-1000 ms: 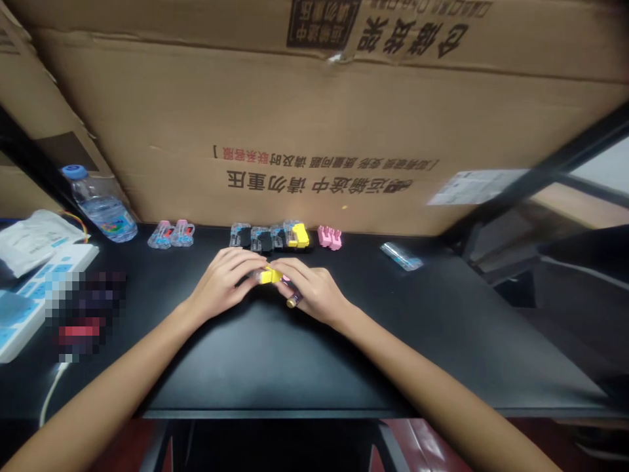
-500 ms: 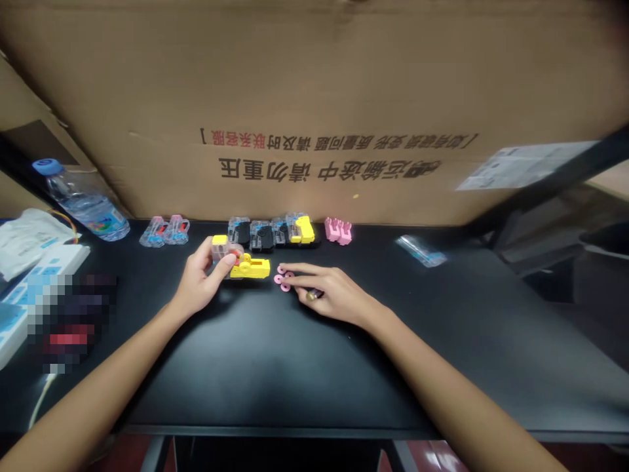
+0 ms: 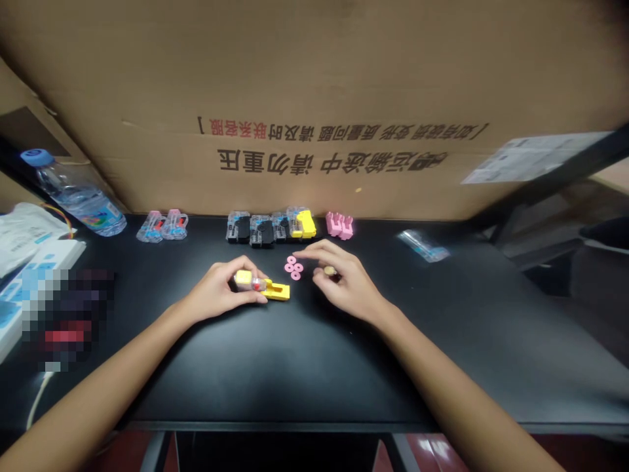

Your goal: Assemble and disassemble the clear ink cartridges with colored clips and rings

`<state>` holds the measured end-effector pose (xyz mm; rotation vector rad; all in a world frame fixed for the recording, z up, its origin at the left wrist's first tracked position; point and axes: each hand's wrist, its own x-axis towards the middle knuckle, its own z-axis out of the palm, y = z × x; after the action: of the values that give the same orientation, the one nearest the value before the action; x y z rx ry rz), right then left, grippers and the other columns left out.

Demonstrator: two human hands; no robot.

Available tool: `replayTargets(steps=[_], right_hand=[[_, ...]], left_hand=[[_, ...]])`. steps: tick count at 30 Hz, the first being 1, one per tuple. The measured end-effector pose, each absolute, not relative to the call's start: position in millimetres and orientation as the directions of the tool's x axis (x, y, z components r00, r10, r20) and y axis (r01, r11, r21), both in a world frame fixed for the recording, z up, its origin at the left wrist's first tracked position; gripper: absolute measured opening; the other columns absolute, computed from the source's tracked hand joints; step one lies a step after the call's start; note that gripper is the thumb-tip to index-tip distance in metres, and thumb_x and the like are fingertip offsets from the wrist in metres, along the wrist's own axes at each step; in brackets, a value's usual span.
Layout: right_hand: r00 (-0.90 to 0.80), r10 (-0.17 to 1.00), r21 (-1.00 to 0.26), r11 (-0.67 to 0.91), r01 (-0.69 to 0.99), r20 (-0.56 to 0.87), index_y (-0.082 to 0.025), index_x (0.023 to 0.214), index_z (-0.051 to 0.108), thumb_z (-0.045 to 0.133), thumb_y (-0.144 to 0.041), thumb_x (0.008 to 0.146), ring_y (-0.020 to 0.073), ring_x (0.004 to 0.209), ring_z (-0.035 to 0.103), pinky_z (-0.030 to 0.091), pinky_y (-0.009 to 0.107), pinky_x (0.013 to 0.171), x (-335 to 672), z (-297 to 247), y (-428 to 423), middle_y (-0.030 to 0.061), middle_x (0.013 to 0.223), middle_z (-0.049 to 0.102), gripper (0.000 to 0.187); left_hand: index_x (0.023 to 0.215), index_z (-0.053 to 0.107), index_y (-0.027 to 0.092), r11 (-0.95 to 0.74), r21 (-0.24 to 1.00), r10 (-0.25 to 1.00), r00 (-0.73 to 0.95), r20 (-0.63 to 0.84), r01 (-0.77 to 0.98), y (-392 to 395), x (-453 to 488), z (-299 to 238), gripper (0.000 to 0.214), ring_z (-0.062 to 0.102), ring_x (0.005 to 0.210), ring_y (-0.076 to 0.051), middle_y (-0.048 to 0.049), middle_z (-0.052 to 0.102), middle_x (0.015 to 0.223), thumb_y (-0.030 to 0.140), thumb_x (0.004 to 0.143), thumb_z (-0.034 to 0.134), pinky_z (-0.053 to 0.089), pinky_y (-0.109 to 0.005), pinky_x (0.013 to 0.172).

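My left hand [image 3: 221,295] is closed round a small toy of clear and yellow plastic [image 3: 260,286], holding it down on the black table [image 3: 275,354]. My right hand [image 3: 341,278] hovers just to the right, its thumb and a finger pinched on a small brass-coloured cylinder [image 3: 329,270], the forefinger stretched out. Three small pink rings [image 3: 293,267] lie on the table between the toy and the right hand's fingertips.
A row of clear, black and yellow toy parts [image 3: 270,228] stands at the back beside pink blocks [image 3: 340,225]. Two clear pieces [image 3: 162,225] and a water bottle [image 3: 78,195] are back left, a small plastic bag [image 3: 422,245] right. A large cardboard box [image 3: 314,105] walls the back.
My left hand brought the toy from its raised position down and rightward onto the table. My right hand lifted off the pink rings and now pinches the brass cylinder.
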<state>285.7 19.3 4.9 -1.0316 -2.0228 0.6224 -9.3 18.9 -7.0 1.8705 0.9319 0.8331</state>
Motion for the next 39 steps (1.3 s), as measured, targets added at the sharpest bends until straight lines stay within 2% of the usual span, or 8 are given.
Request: replayTargets(steps=[2,4,7,9,13,17,29,39], right_hand=[[-0.304,0.854,-0.805,0.507,0.307,0.422,-0.024,0.118,0.081,0.055,-0.018,0.095,0.0179,0.079,0.073,0.059,0.035,0.070,280,11,14,0.0085,0.117,0.074,0.035],[-0.275,0.879,-0.892,0.435,0.121,0.390,-0.021,0.111,0.082,0.053,-0.033,0.102,0.0201,0.079,0.074,0.059,0.037,0.073,274,13,9,0.0091,0.108,0.077,0.032],[-0.290,0.931,-0.974,0.227,-0.022,0.223,-0.017,0.097,0.082,0.044,-0.059,0.109,0.0193,0.060,0.068,0.055,0.035,0.061,265,11,1,0.0067,0.075,0.074,0.057],[-0.295,0.947,-0.992,0.128,-0.016,0.127,-0.017,0.093,0.080,0.045,-0.064,0.108,0.0175,0.053,0.065,0.054,0.034,0.059,257,10,-3,0.0044,0.067,0.072,0.061],[-0.334,0.937,-0.986,0.139,0.089,0.102,-0.020,0.095,0.079,0.063,-0.049,0.103,0.0189,0.069,0.073,0.059,0.037,0.077,247,10,-8,0.0031,0.076,0.077,0.034],[-0.334,0.939,-0.977,0.141,0.163,0.080,-0.021,0.089,0.078,0.066,-0.033,0.094,0.0172,0.067,0.071,0.058,0.035,0.075,247,11,-6,0.0013,0.076,0.076,0.017],[-0.396,0.914,-0.975,0.163,0.153,0.091,-0.020,0.084,0.079,0.059,-0.016,0.079,0.0146,0.062,0.067,0.054,0.029,0.064,252,12,-3,0.0011,0.074,0.075,0.021],[-0.377,0.923,-0.983,0.134,0.123,0.079,-0.020,0.083,0.080,0.060,-0.020,0.080,0.0140,0.060,0.063,0.053,0.029,0.062,253,10,-2,0.0012,0.073,0.074,0.020]], left_hand=[[0.106,0.070,0.021,-0.378,0.872,0.835,0.521,0.177,0.311,18,-9,-7,0.037,0.082,0.097,-0.021,-0.0057,0.085,0.112,0.043,0.085,0.091,0.062,-0.030,0.087],[0.111,0.073,0.022,-0.418,0.841,0.825,0.531,0.193,0.344,18,-9,-7,0.039,0.080,0.095,-0.019,-0.0043,0.084,0.110,0.044,0.085,0.091,0.061,-0.029,0.086],[0.113,0.077,0.022,-0.460,0.814,0.806,0.552,0.215,0.354,19,-8,-8,0.040,0.080,0.092,-0.019,-0.0031,0.084,0.107,0.044,0.083,0.092,0.059,-0.028,0.088],[0.111,0.080,0.021,-0.465,0.816,0.797,0.564,0.216,0.344,20,-8,-9,0.038,0.080,0.089,-0.019,-0.0033,0.085,0.103,0.044,0.083,0.092,0.060,-0.028,0.087],[0.111,0.083,0.021,-0.452,0.826,0.800,0.563,0.209,0.336,21,-8,-11,0.040,0.079,0.085,-0.020,-0.0040,0.085,0.100,0.046,0.082,0.092,0.060,-0.028,0.082],[0.112,0.083,0.020,-0.442,0.833,0.800,0.566,0.198,0.333,21,-8,-12,0.041,0.078,0.083,-0.020,-0.0051,0.085,0.101,0.047,0.082,0.092,0.060,-0.028,0.079],[0.111,0.084,0.019,-0.419,0.842,0.804,0.569,0.170,0.341,22,-8,-10,0.041,0.078,0.083,-0.020,-0.0047,0.086,0.100,0.047,0.082,0.091,0.059,-0.028,0.081],[0.112,0.084,0.020,-0.413,0.847,0.805,0.569,0.168,0.334,22,-9,-11,0.042,0.078,0.080,-0.020,-0.0047,0.086,0.099,0.048,0.082,0.091,0.061,-0.029,0.080]])
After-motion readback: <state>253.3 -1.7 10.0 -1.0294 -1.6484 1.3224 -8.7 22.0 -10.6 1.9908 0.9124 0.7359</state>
